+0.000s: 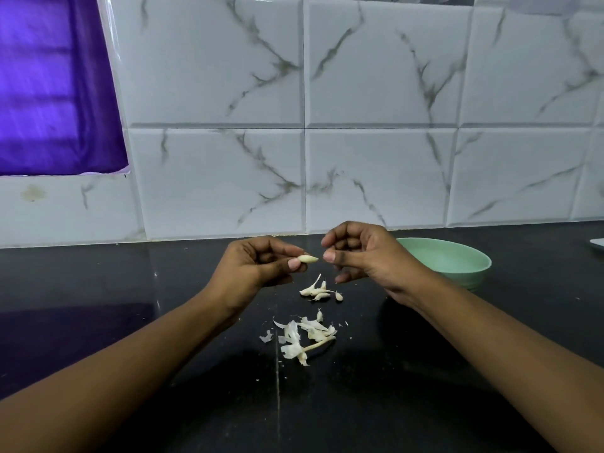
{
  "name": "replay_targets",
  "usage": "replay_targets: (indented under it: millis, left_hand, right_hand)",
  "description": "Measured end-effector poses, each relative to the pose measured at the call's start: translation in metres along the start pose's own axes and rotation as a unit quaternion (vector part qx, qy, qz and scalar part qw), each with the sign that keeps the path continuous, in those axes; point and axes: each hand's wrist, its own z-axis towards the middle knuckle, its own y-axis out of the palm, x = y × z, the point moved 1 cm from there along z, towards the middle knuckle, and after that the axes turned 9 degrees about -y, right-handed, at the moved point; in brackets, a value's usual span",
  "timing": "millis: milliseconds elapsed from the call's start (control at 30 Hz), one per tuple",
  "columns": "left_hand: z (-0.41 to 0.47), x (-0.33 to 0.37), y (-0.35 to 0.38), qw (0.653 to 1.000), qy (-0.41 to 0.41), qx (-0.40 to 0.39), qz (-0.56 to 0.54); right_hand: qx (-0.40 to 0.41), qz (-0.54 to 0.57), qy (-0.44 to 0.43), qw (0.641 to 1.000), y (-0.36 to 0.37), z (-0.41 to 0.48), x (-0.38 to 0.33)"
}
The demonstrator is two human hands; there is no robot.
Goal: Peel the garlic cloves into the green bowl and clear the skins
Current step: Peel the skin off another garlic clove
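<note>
My left hand (258, 264) pinches a pale garlic clove (308, 259) between thumb and fingers, its tip pointing right. My right hand (362, 253) hovers just right of the clove, fingers curled, thumb tip almost touching the clove's point; nothing shows in it. Below the hands several small unpeeled cloves (322, 292) lie on the black counter. Nearer to me is a loose heap of papery skins and a stem (304, 336). The green bowl (457, 261) stands behind my right wrist; the part of its inside that I see holds nothing.
The black counter (130, 305) runs back to a white marble-tiled wall (376, 174). A purple curtain (49, 86) hangs at the upper left. A pale object's corner (597, 242) pokes in at the right edge.
</note>
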Motion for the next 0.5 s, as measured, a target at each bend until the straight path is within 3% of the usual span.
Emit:
replay_targets:
  millis: [233,333,500]
  left_hand:
    - [0.0018,-0.0018,-0.0016,0.999,0.021,-0.010,0.033]
    - [0.0019,-0.0025,-0.0021,0.999,0.025,-0.014,0.043]
    - [0.0021,-0.0023,-0.0012,0.998,0.042,-0.005,0.050]
  right_hand:
    - [-0.084,-0.081,0.063,0.991,0.0013,-0.0023,-0.0023]
    - [-0.051,-0.050,0.036,0.997,0.0019,-0.0018,0.0002]
    - [-0.035,0.031,0.075,0.996,0.0040,-0.0027,0.0007]
